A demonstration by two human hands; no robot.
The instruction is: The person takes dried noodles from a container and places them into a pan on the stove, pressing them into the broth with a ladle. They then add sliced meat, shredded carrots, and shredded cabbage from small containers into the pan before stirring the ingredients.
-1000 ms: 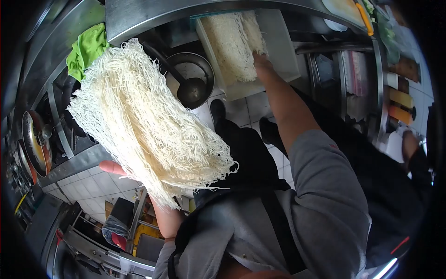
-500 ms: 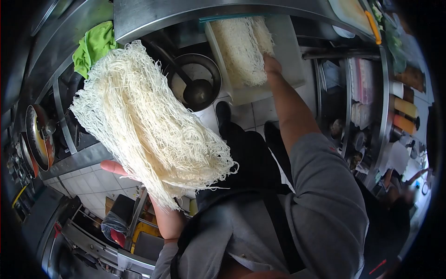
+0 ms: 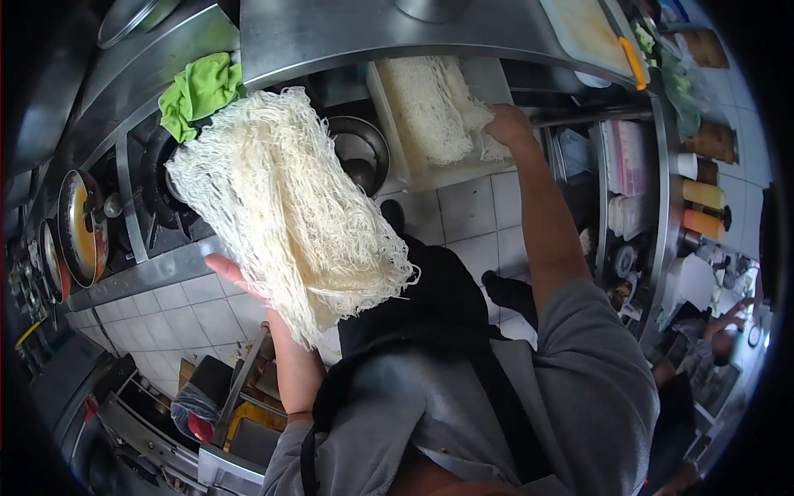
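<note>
A large mat of thin white dried noodles [image 3: 289, 207] lies across my left hand [image 3: 248, 285], which carries it from below. The thumb sticks out at its left side; the other fingers are hidden beneath the strands. Over at the plastic bin [image 3: 442, 175], my right hand [image 3: 509, 128] is closed at its right side, with loose strands by the fingers. More noodles [image 3: 426, 107] fill the bin's left and middle part.
Behind the noodle mat is a pan with a ladle [image 3: 360, 157]. A green cloth [image 3: 198, 93] lies by the stove burners [image 3: 157, 190]. A steel counter [image 3: 356, 33] overhangs the bin. Shelves [image 3: 616, 165] stand to the right, and people work farther right.
My right hand has moved to the right within the bin, drawing some strands with it. The view has shifted, and the noodle mat stays on my left hand.
</note>
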